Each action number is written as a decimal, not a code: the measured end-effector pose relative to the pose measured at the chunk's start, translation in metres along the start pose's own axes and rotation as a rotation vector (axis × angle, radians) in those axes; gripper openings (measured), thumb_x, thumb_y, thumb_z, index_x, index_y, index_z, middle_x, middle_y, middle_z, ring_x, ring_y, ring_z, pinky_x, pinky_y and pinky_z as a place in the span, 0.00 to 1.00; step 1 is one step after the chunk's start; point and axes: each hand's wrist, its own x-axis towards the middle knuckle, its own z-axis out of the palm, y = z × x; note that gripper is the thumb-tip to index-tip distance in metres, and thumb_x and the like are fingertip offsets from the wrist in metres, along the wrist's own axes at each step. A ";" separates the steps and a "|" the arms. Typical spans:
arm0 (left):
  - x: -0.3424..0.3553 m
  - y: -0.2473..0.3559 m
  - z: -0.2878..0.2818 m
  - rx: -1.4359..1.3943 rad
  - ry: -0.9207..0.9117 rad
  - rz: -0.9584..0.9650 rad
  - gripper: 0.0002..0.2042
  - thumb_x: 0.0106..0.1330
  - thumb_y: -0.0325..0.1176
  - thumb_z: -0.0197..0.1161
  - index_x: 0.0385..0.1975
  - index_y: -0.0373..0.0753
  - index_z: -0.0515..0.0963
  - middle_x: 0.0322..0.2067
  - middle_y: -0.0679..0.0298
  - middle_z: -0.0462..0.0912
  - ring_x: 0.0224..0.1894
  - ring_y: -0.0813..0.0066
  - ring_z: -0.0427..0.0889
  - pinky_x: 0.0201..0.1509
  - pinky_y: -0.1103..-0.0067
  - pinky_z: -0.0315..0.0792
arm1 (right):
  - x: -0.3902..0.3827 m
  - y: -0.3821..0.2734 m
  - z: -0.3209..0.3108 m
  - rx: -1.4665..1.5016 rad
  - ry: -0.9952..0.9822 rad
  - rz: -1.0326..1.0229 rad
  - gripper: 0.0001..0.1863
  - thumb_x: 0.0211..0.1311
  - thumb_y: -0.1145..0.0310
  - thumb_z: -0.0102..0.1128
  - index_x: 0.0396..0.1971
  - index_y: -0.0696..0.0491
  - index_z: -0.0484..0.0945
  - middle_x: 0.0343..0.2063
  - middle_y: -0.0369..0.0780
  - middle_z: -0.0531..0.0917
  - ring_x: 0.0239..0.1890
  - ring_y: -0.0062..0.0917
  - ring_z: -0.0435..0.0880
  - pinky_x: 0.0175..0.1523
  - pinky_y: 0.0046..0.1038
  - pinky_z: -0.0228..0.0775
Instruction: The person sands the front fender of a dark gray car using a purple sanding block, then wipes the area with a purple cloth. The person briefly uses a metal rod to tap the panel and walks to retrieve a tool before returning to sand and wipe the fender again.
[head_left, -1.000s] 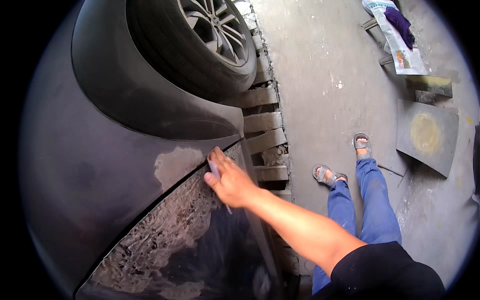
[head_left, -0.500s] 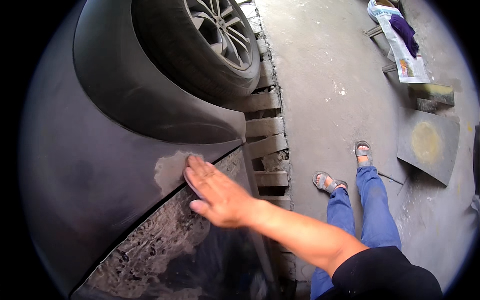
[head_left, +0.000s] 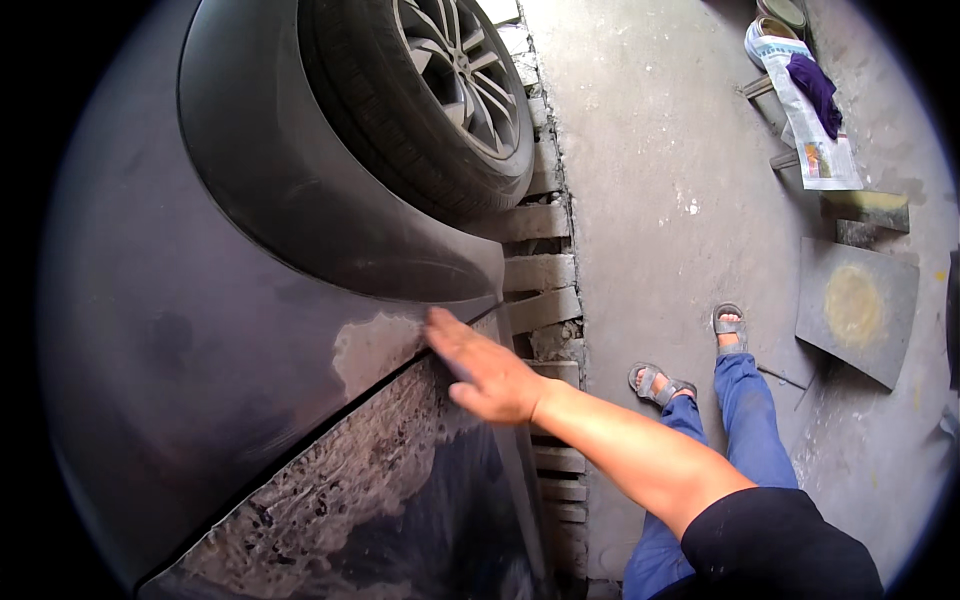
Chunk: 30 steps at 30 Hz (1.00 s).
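Observation:
My right hand [head_left: 485,370] reaches from the lower right onto a dark grey car body panel [head_left: 230,310]. Its fingers are stretched out flat, slightly blurred, with the thumb apart. The fingertips touch the right end of a pale, dull patch [head_left: 372,348] with a ragged outline, just below the wheel arch trim [head_left: 400,245]. Whether anything thin lies under the palm I cannot make out. Under my wrist, past a dark gap, is a neighbouring panel with a rough, mottled grey-brown area [head_left: 320,480]. My left hand is out of view.
A tyre and alloy wheel [head_left: 460,65] stand above. Slatted blocks [head_left: 540,270] line a broken floor edge beside the car. At right, newspaper [head_left: 825,165] and a purple cloth [head_left: 815,95] lie on a stool, near a tub [head_left: 775,28] and a grey board [head_left: 858,310].
My right hand has slid right across the pale patch toward the panel's edge. The whole view has shifted slightly, so the car appears farther right and lower.

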 end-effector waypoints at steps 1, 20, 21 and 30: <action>-0.002 0.001 -0.002 0.011 0.003 -0.001 0.22 0.64 0.49 0.54 0.47 0.38 0.78 0.57 0.43 0.70 0.62 0.38 0.66 0.65 0.49 0.58 | 0.016 -0.014 0.001 0.032 0.012 -0.131 0.40 0.54 0.69 0.51 0.69 0.57 0.51 0.71 0.51 0.48 0.73 0.43 0.44 0.74 0.40 0.39; -0.002 -0.005 0.006 -0.012 0.022 0.015 0.20 0.62 0.46 0.55 0.46 0.37 0.79 0.58 0.43 0.69 0.62 0.38 0.65 0.64 0.47 0.59 | 0.024 -0.017 -0.001 0.012 0.016 -0.140 0.46 0.47 0.75 0.54 0.70 0.55 0.48 0.71 0.50 0.46 0.74 0.40 0.41 0.75 0.40 0.36; -0.003 -0.005 0.006 -0.015 0.019 0.015 0.20 0.62 0.46 0.55 0.46 0.37 0.79 0.58 0.43 0.69 0.62 0.38 0.65 0.64 0.47 0.59 | 0.051 -0.041 -0.003 -0.003 0.040 -0.211 0.45 0.47 0.74 0.55 0.70 0.57 0.49 0.71 0.51 0.47 0.74 0.41 0.42 0.75 0.41 0.37; -0.005 -0.006 0.006 -0.034 0.021 -0.008 0.20 0.62 0.46 0.55 0.45 0.37 0.79 0.57 0.45 0.70 0.61 0.38 0.66 0.64 0.47 0.60 | 0.049 -0.051 -0.006 -0.042 -0.013 -0.109 0.43 0.51 0.74 0.55 0.69 0.60 0.50 0.70 0.53 0.48 0.74 0.43 0.43 0.75 0.40 0.39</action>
